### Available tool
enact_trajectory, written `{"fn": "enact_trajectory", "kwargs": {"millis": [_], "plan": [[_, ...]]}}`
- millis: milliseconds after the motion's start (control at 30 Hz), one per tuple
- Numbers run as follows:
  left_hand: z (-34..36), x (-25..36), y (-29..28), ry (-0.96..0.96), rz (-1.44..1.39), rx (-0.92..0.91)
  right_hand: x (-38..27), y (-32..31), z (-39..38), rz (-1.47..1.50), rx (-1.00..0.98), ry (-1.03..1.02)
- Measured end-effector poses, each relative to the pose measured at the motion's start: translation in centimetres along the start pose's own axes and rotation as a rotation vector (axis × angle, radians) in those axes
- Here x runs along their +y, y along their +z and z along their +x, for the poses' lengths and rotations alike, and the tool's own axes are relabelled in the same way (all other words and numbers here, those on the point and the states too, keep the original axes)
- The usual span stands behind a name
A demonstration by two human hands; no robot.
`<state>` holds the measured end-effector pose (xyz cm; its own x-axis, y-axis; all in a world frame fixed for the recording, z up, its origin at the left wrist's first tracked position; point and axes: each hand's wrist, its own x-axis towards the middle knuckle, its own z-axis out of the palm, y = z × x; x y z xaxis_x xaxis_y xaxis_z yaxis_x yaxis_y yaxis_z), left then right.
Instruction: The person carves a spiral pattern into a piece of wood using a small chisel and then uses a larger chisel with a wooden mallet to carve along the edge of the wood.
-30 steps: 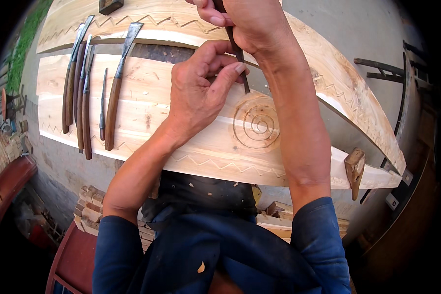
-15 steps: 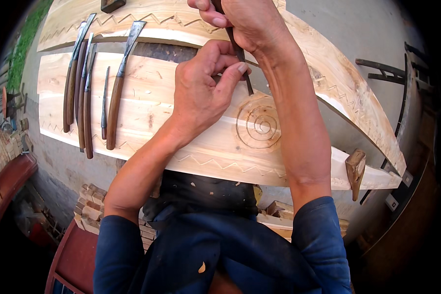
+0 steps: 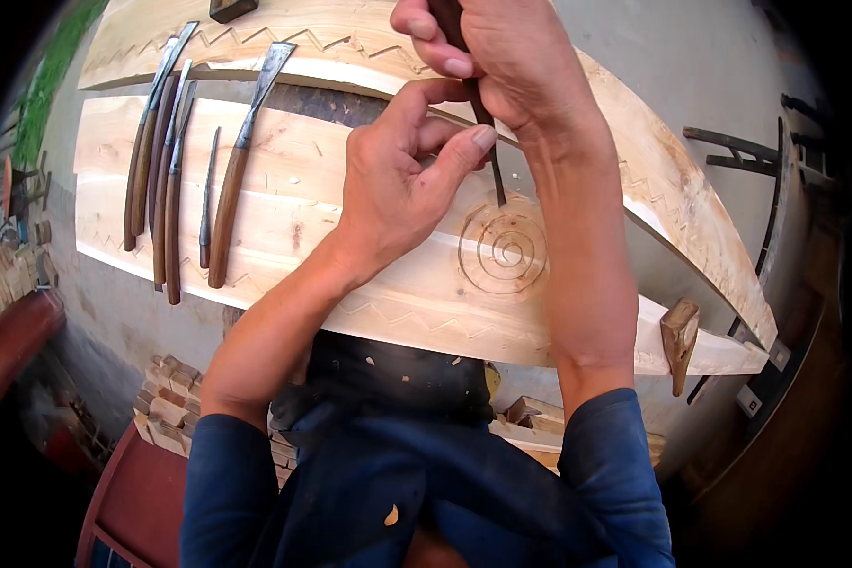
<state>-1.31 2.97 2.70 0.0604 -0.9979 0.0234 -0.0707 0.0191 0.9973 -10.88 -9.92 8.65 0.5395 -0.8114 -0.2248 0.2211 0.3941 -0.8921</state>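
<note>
My right hand (image 3: 530,71) is closed round the dark handle of a carving chisel (image 3: 498,178), held steeply upright with its tip down. Lower on the same chisel, my left hand (image 3: 398,180) pinches the shaft between thumb and fingers. The tip meets the pale wooden board (image 3: 284,204) at the upper edge of a carved spiral (image 3: 504,252). A zigzag line is cut along the board's near side. My right forearm covers part of the board to the right of the spiral.
Several wooden-handled chisels (image 3: 229,208) lie across the board's left part. A mallet-like wooden block with a short handle (image 3: 679,346) rests near the right end. Beyond lies a second zigzag-carved board (image 3: 682,180), with a dark block (image 3: 231,8) on it. Stacked wood offcuts (image 3: 170,402) sit below left.
The chisel tip has shifted slightly right and down in the picture, now at the spiral's outer ring. Both hands keep their hold. The whole view has shifted a little.
</note>
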Motion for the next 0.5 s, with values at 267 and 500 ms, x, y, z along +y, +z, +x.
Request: {"fn": "enact_trajectory", "kwargs": {"millis": [267, 500], "plan": [[0.0, -0.8, 0.2, 0.053, -0.131, 0.04, 1.1, 1.4, 0.5, -0.017, -0.011, -0.093], [0.2, -0.8, 0.2, 0.054, -0.151, 0.051, 0.9, 1.6, 0.6, -0.06, 0.011, -0.088]]}}
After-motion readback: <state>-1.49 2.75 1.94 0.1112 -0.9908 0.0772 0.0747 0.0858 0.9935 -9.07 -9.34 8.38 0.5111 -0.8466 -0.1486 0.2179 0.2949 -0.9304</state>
